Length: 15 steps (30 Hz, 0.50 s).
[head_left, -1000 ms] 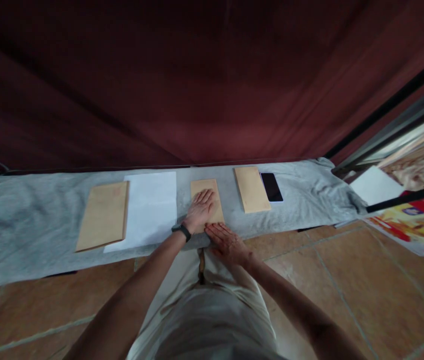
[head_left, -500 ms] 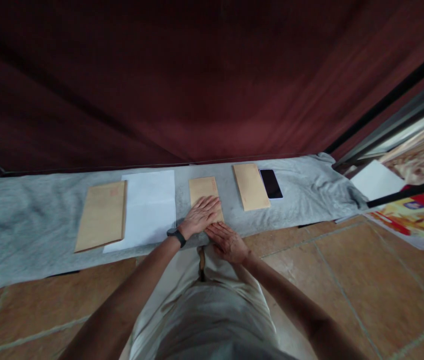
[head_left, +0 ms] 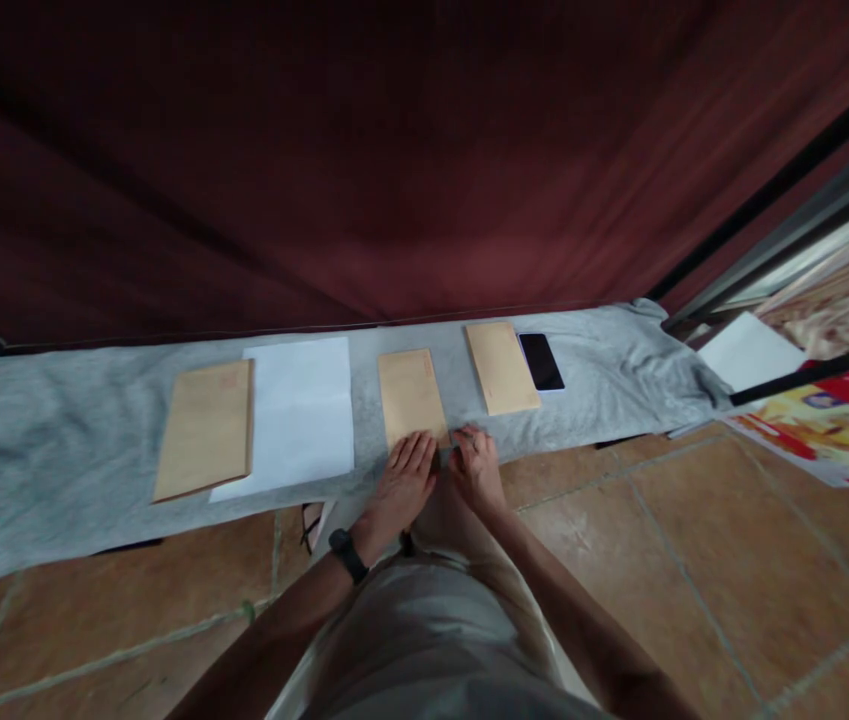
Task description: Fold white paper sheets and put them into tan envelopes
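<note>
A small brown envelope (head_left: 410, 393) lies flat in the middle of a grey cloth (head_left: 56, 450) spread on the floor. My left hand (head_left: 403, 478), with a black band on its wrist, rests with fingers stretched out and fingertips on the envelope's near edge. My right hand (head_left: 476, 465) sits just right of that edge, at the envelope's near right corner. Its fingers are curled in; what they pinch, if anything, is hidden.
On the cloth also lie a large brown envelope (head_left: 206, 440), a white sheet (head_left: 300, 415), another brown envelope (head_left: 503, 367) and a black phone (head_left: 542, 361). A dark red curtain hangs behind. Brown floor tiles, a white paper (head_left: 750, 350) and a colourful poster (head_left: 821, 425) are at right.
Both hands slid back toward me off the middle envelope, uncovering most of it. The right hand went from flat to curled at the envelope's near right corner.
</note>
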{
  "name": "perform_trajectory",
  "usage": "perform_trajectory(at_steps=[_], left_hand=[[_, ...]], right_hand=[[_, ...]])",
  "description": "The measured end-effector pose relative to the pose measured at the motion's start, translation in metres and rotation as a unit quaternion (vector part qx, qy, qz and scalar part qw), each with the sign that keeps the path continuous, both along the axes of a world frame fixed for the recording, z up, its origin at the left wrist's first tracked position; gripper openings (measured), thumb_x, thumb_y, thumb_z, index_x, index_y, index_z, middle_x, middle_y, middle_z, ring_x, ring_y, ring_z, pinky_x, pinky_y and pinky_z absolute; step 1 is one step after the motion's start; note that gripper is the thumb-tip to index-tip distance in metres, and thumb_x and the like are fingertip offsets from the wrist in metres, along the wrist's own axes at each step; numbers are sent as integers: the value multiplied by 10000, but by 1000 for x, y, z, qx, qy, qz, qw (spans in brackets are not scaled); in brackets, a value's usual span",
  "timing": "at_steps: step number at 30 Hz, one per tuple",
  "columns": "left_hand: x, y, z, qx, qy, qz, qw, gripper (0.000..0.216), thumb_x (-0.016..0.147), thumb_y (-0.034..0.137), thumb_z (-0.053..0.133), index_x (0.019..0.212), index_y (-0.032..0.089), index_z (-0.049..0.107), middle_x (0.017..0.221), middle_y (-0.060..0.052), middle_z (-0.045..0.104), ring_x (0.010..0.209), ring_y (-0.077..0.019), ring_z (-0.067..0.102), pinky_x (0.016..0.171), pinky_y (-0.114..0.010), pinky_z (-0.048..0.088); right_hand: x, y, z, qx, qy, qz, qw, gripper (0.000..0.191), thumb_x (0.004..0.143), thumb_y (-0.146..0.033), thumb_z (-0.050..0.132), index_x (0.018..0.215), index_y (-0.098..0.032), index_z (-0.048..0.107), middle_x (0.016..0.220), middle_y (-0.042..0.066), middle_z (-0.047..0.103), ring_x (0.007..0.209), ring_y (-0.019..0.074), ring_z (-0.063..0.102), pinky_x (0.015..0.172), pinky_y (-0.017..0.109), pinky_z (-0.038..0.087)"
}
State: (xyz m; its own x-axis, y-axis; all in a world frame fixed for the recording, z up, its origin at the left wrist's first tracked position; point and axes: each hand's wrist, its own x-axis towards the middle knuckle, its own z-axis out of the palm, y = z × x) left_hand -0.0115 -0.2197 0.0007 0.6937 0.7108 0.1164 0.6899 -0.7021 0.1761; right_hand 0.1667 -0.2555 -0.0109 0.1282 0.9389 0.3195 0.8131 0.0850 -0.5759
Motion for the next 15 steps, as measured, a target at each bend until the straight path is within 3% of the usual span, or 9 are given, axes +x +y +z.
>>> perform_trajectory(at_steps=[3, 6, 8, 12, 15], left_hand=[[7, -2, 5, -3, 5, 29, 1000, 546, 942, 149, 467, 1485, 89, 485, 1559, -156, 490, 1464, -274, 425, 1226, -432, 313], [14, 2, 13, -3, -10, 53, 999, 531, 930, 137, 485, 1459, 107, 515, 1514, -154, 542, 1406, -273, 488, 1173, -421, 375], [17, 5, 21, 2, -20, 71, 997, 510, 945, 161, 488, 1452, 116, 522, 1479, -161, 572, 1343, -287, 541, 1114, -428, 429], [21, 16, 41, 9, -37, 99, 994, 466, 963, 129, 444, 1416, 131, 550, 1300, -164, 677, 1150, -292, 649, 933, -408, 525], [21, 35, 64, -19, -121, 145, 982, 400, 967, 127, 433, 1322, 179, 609, 1148, -127, 714, 1003, -259, 695, 763, -345, 548]], right_hand=[[-7, 12, 2, -23, 63, -27, 997, 280, 905, -199, 519, 1118, -145, 693, 1139, 160, 661, 1127, 292, 567, 1021, 483, 469], [-5, 22, 7, -60, 206, -61, 975, 234, 862, -243, 533, 984, -158, 713, 1045, 135, 691, 1056, 276, 606, 996, 474, 487], [-1, 25, 14, -97, 339, -62, 934, 226, 843, -310, 559, 946, -182, 715, 992, 99, 711, 981, 247, 641, 944, 437, 524], [0, 25, 38, -152, 549, -16, 822, 328, 786, -449, 677, 1006, -208, 718, 999, 58, 740, 886, 213, 691, 842, 375, 570], [-6, 26, 56, -125, 577, 21, 807, 373, 810, -485, 683, 1078, -227, 717, 1085, 65, 750, 910, 209, 700, 846, 363, 573]])
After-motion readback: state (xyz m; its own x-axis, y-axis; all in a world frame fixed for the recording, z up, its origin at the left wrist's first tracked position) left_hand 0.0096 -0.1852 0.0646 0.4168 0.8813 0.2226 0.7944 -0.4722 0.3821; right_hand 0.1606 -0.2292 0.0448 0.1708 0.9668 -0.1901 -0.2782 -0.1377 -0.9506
